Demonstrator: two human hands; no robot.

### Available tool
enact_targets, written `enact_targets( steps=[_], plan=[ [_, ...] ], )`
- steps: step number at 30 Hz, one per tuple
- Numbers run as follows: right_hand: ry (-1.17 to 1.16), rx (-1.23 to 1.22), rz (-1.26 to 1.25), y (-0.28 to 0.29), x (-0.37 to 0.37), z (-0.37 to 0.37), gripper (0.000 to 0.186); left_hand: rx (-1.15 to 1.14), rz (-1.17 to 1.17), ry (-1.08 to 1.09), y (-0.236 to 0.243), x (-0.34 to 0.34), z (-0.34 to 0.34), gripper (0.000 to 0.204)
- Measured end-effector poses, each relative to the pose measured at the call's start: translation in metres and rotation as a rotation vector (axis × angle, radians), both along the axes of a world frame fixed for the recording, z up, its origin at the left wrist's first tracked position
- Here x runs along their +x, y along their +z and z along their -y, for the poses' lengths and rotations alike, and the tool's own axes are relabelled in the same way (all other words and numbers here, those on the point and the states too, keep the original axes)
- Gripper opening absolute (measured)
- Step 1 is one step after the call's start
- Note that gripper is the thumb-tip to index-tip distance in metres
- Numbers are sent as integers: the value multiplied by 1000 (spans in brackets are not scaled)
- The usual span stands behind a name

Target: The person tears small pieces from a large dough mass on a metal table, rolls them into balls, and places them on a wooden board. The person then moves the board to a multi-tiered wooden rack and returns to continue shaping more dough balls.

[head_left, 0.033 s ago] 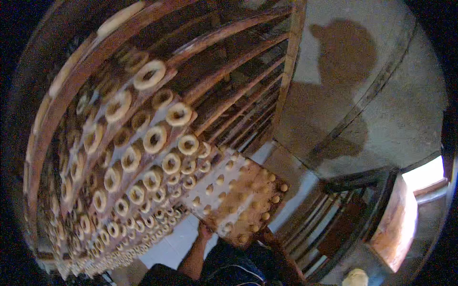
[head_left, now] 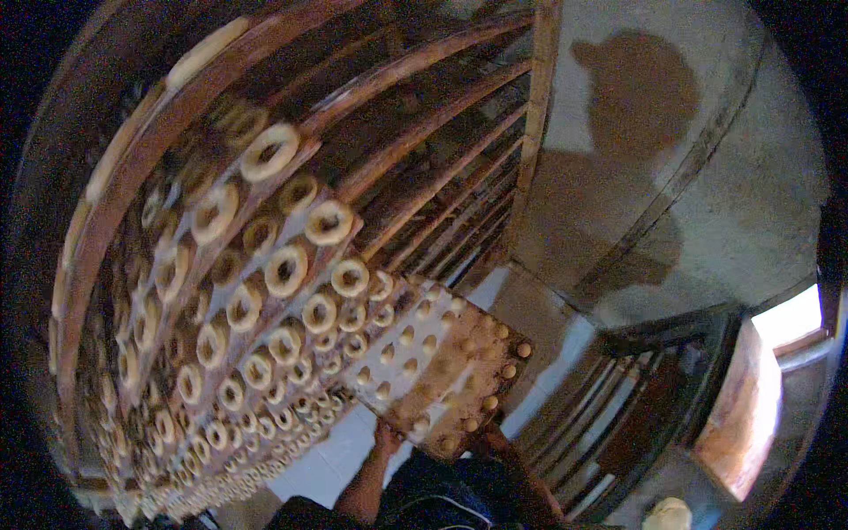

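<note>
My left hand (head_left: pixel 386 437) grips the near left edge of a wooden tray (head_left: pixel 477 371), its fingers partly hidden at the board. On the near right edge, my right hand (head_left: pixel 495 435) also holds the tray; its fingers are dim and mostly hidden. Small round dough balls (head_left: pixel 523 351) sit in rows on the tray, part of which is in light and part in shadow. The tray's far left side lies close against the rack's boards of ring-shaped dough (head_left: pixel 287 270); whether it touches them I cannot tell.
A tall wooden rack (head_left: pixel 442 132) with many slats fills the left and upper middle. A grey wall (head_left: pixel 733 203) with a person's shadow stands at right. Below it are a dark slatted frame (head_left: pixel 618 415) and a bright opening (head_left: pixel 786 318). A pale round object (head_left: pixel 669 514) is at lower right.
The view has shifted very slightly, so the dough rings on the rack sit a little lower. Both hands stay on the tray, which keeps nearly the same place.
</note>
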State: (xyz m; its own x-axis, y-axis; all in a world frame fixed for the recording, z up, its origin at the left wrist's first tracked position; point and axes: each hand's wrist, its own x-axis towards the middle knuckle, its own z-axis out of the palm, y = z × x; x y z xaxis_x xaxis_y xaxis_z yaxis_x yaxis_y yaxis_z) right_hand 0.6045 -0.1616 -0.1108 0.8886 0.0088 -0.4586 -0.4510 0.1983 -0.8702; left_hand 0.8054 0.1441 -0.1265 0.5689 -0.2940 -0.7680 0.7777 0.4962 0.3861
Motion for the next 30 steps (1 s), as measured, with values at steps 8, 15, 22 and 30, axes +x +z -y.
enact_targets(
  steps=[8, 15, 22, 30],
  plan=[
    [-131, -97, 154, -54, 152, -88, 19, 457, -196, -553, 61, 28, -15, 46],
    [-230, -67, 235, -67, 268, -160, 21, 331, -116, -425, 42, 95, -74, 38],
    [-523, -59, 400, -90, 358, -211, 24, 388, 16, -388, 52, 164, -47, 37],
    [-546, -54, 173, -32, 378, -234, 30, 383, 43, -551, 37, 196, -53, 41]
  ],
)
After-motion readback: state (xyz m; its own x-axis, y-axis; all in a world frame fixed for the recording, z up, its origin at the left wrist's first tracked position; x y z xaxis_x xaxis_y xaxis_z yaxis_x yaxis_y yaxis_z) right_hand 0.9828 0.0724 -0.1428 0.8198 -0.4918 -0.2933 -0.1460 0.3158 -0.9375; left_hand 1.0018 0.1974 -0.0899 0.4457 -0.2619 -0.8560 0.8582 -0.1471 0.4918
